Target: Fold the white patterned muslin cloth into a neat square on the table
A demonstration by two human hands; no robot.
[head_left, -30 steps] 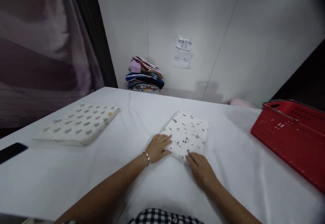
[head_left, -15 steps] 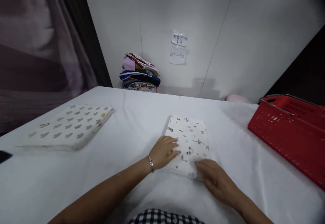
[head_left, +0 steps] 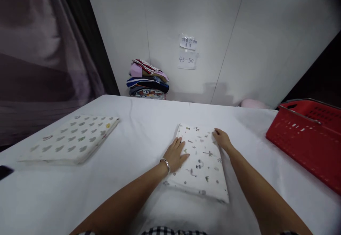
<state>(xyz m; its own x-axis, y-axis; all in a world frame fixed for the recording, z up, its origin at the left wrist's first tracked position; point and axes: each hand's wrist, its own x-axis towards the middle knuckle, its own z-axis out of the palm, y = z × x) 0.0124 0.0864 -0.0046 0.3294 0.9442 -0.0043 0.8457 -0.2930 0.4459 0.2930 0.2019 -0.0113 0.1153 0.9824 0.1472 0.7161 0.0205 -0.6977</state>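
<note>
A folded white cloth (head_left: pixel 199 160) with small grey and green prints lies in front of me on the white table (head_left: pixel 138 135). My left hand (head_left: pixel 175 155) rests flat on its left side, fingers spread, with a silver bracelet at the wrist. At the cloth's far right corner, my right hand (head_left: pixel 221 138) has its fingers curled in and pinches the edge. Further left on the table lies another folded cloth (head_left: pixel 71 139), white with rows of grey shapes and a few coloured ones.
A red plastic basket (head_left: pixel 306 139) with a metal handle stands at the right. Folded fabrics are stacked (head_left: pixel 149 80) beyond the far edge, against the wall. Handwritten paper signs (head_left: pixel 187 60) hang on that wall. A dark object (head_left: pixel 5 171) lies at the left edge.
My right hand has moved from the cloth's near right corner to its far right corner. The left hand stays on the left side, and the cloth's near end now reaches closer to me.
</note>
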